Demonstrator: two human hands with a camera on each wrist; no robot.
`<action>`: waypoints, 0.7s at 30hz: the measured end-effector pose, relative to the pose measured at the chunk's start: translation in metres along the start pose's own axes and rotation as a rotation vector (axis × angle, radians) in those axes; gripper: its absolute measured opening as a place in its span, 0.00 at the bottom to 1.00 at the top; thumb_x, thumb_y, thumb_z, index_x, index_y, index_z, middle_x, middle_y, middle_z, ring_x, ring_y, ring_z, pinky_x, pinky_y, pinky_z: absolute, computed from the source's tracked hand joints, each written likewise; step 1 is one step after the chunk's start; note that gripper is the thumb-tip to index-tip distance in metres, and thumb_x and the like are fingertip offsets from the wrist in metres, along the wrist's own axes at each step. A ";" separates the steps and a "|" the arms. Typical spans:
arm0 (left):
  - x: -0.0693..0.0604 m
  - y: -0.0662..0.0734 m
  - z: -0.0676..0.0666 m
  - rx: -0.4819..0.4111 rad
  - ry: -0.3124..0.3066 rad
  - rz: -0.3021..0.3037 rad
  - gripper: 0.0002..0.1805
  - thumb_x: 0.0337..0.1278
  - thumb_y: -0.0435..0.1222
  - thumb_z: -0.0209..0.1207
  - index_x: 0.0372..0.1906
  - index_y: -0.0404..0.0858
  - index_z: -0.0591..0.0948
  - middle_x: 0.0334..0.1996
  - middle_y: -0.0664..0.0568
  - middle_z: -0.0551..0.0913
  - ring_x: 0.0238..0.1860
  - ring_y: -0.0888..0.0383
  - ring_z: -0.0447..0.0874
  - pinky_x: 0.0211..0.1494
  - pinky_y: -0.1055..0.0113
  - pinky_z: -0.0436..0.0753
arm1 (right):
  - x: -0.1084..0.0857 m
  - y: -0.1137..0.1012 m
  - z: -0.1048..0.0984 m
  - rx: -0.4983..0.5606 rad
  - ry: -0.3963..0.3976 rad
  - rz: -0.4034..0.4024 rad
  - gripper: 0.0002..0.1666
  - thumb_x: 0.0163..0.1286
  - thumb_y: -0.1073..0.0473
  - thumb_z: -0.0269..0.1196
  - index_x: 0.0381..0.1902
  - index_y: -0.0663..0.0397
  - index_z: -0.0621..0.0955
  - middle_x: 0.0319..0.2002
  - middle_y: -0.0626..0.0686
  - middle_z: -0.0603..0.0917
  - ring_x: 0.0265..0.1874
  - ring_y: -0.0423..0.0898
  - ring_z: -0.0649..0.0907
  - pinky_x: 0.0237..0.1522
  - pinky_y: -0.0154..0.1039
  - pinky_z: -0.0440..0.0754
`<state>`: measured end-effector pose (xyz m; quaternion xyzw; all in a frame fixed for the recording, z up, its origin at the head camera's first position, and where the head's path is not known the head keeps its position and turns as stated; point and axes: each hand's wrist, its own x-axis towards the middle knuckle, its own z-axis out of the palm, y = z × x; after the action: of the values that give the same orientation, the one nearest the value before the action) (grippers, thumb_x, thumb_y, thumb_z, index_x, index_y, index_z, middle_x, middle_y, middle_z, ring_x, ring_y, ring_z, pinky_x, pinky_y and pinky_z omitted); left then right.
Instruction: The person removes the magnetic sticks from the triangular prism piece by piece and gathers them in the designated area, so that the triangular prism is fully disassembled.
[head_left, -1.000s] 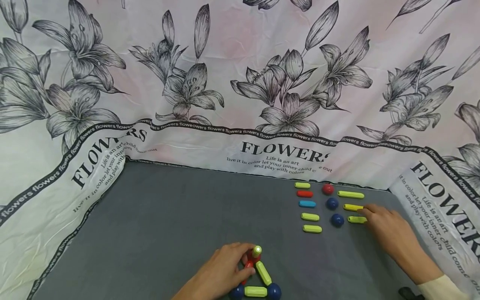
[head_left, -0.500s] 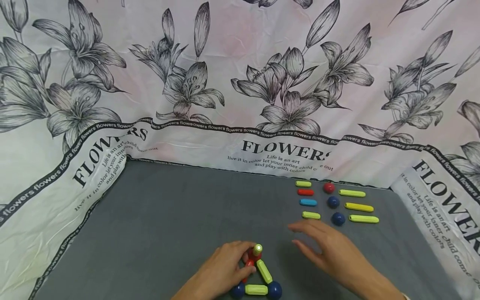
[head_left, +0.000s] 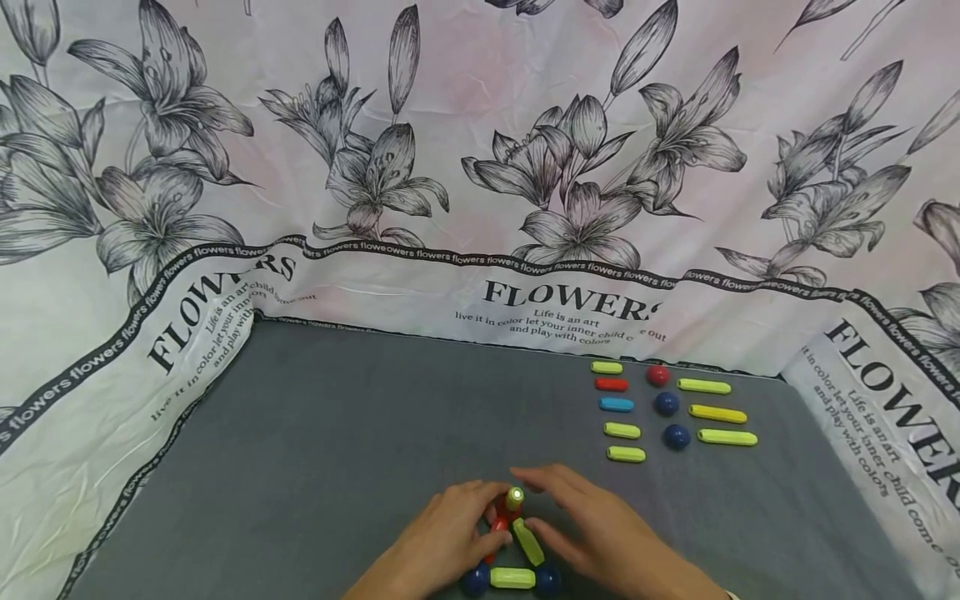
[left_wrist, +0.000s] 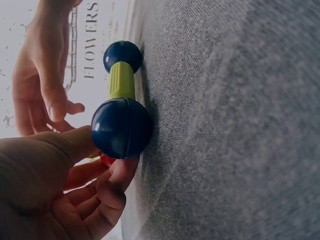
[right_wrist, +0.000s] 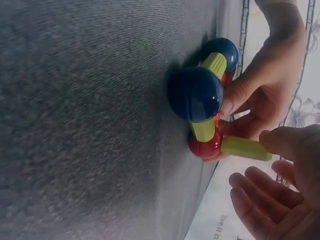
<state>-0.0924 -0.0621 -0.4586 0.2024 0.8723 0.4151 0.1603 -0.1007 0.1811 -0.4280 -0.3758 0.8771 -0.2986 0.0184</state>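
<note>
A magnetic building triangle lies at the front of the grey table, with blue balls point(left_wrist: 122, 127) at two corners and a red ball point(right_wrist: 202, 146) at the third. Yellow-green rods point(head_left: 513, 578) form two sides and a red rod point(head_left: 498, 526) the other. My left hand point(head_left: 442, 533) grips the red rod between thumb and fingers. From the red ball a yellow-green rod point(right_wrist: 245, 148) stands upright. Around that rod hovers my right hand point(head_left: 600, 529), thumb and fingers spread; whether its thumb touches the rod cannot be told.
At the back right lie short rods point(head_left: 617, 405) in a column, a loose red ball point(head_left: 657, 376) above two blue balls point(head_left: 677, 437), and longer yellow rods point(head_left: 717, 413). Flower-printed cloth point(head_left: 375, 287) hangs behind the grey table surface point(head_left: 337, 417).
My right hand has come from the longer rods at the right, leftward and toward me, to the triangle, bringing nothing visible. My left hand has kept its grip.
</note>
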 end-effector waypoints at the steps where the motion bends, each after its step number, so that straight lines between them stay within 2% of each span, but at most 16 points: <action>1: 0.000 0.000 0.000 0.004 0.000 0.003 0.25 0.65 0.43 0.73 0.64 0.43 0.83 0.36 0.65 0.81 0.31 0.73 0.77 0.34 0.71 0.79 | 0.001 -0.001 0.001 -0.005 0.004 -0.011 0.36 0.74 0.53 0.72 0.75 0.27 0.71 0.63 0.38 0.80 0.54 0.39 0.86 0.49 0.39 0.87; 5: -0.001 -0.001 0.001 0.007 0.001 0.012 0.21 0.65 0.42 0.73 0.60 0.44 0.84 0.36 0.65 0.81 0.30 0.72 0.77 0.34 0.71 0.79 | 0.006 -0.004 0.004 -0.033 0.030 -0.078 0.32 0.74 0.56 0.72 0.70 0.28 0.76 0.61 0.34 0.78 0.53 0.35 0.84 0.48 0.36 0.86; 10: -0.002 -0.001 0.002 -0.006 0.002 0.018 0.17 0.65 0.41 0.73 0.55 0.47 0.84 0.35 0.65 0.81 0.31 0.73 0.77 0.34 0.71 0.79 | 0.010 -0.003 0.007 -0.045 0.045 -0.135 0.25 0.73 0.58 0.72 0.64 0.32 0.80 0.57 0.34 0.80 0.51 0.33 0.83 0.49 0.34 0.85; 17: 0.000 0.001 0.003 -0.013 -0.001 -0.004 0.26 0.64 0.42 0.74 0.66 0.47 0.83 0.35 0.65 0.81 0.30 0.71 0.77 0.34 0.70 0.78 | 0.009 0.001 0.006 -0.043 0.028 -0.045 0.23 0.71 0.60 0.74 0.59 0.35 0.81 0.52 0.36 0.83 0.47 0.31 0.84 0.46 0.34 0.86; 21: 0.002 0.002 0.004 -0.002 0.013 -0.001 0.27 0.63 0.42 0.74 0.66 0.45 0.83 0.36 0.64 0.81 0.31 0.72 0.77 0.34 0.70 0.78 | 0.008 0.003 0.005 -0.062 0.049 -0.025 0.22 0.69 0.60 0.75 0.56 0.38 0.81 0.49 0.36 0.84 0.44 0.32 0.85 0.42 0.35 0.86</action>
<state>-0.0918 -0.0578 -0.4598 0.1989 0.8731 0.4172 0.1549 -0.1074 0.1745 -0.4325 -0.3797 0.8813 -0.2807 -0.0184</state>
